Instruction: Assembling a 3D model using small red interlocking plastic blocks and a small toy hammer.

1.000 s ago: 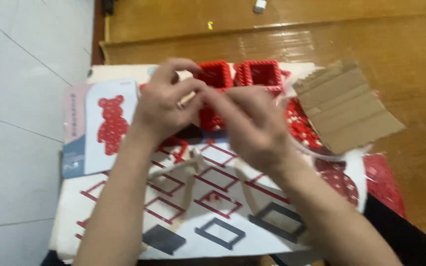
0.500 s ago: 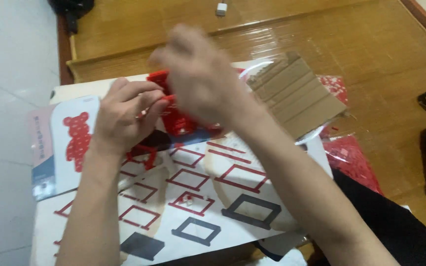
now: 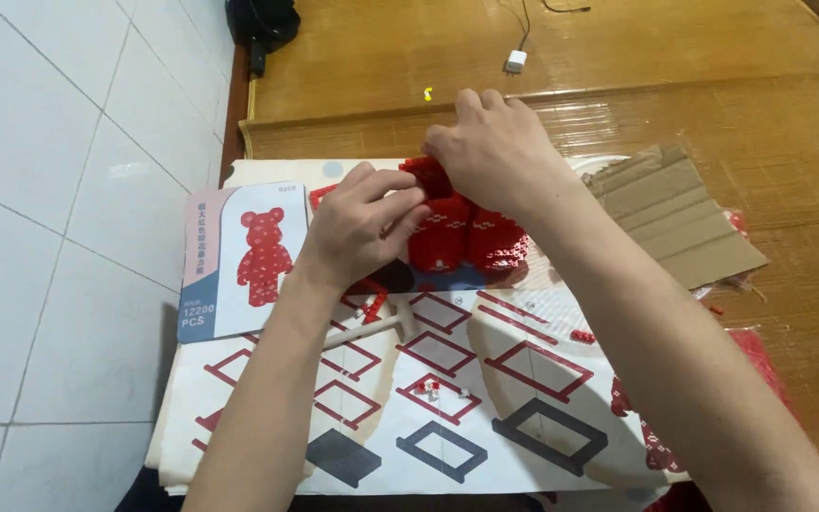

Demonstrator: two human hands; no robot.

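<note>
your way in from the left is blocked by the box lid (image 3: 244, 258); the cardboard sheet (image 3: 680, 216) bars the right. the mat (image 3: 485, 142) beyond the red block build (image 3: 457, 232) lies open.

Block build (image 3: 452, 237) stands on the far part of the instruction sheet (image 3: 447, 398), left hand (image 3: 357, 228) against its left side, right hand (image 3: 495, 152) over its top. Booklet (image 3: 244, 256) lies left of the build at the sheet's left edge; cardboard piece (image 3: 680, 218) lies right. Small mallet (image 3: 376, 327) on the sheet, just in front of the left hand; loose bricks (image 3: 433, 389) nearer still.
</note>
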